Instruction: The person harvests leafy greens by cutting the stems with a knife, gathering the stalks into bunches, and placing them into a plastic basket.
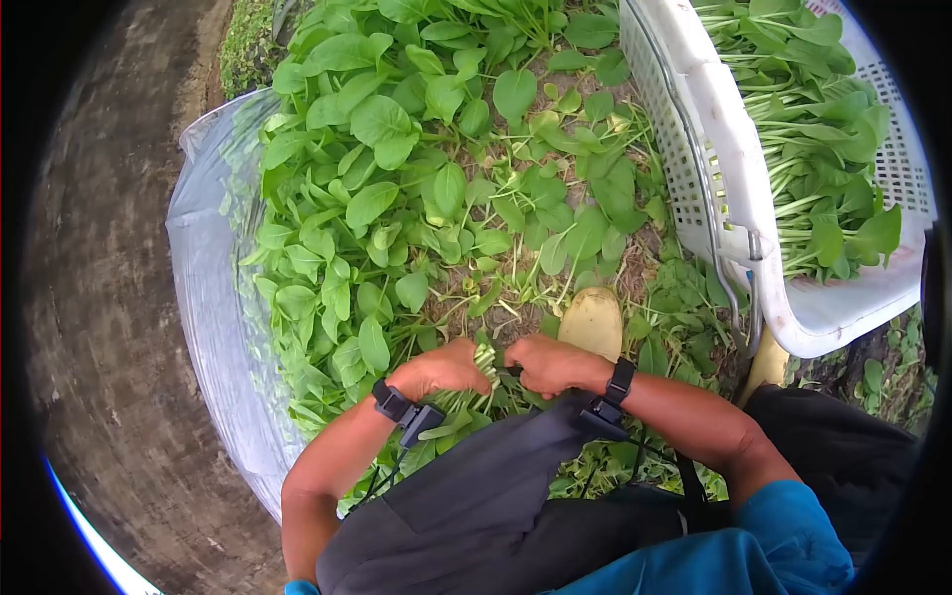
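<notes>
Dark smooth apron (pixel 476 496); left hand (pixel 441 369) clenches ribbed pale stems (pixel 486 359); right hand (pixel 550 364) fisted, touching them.

Soft, even daylight lit the frame, with no hard shadows. Fisheye distortion bent the edges, and black vignetting filled the corners.

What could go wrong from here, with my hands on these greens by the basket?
The left hand and right hand crowd one small bunch of stems, so stems may snap or bruise. The boot stands among the plants and could trample leaves. The full white basket looks tilted and might spill.
</notes>
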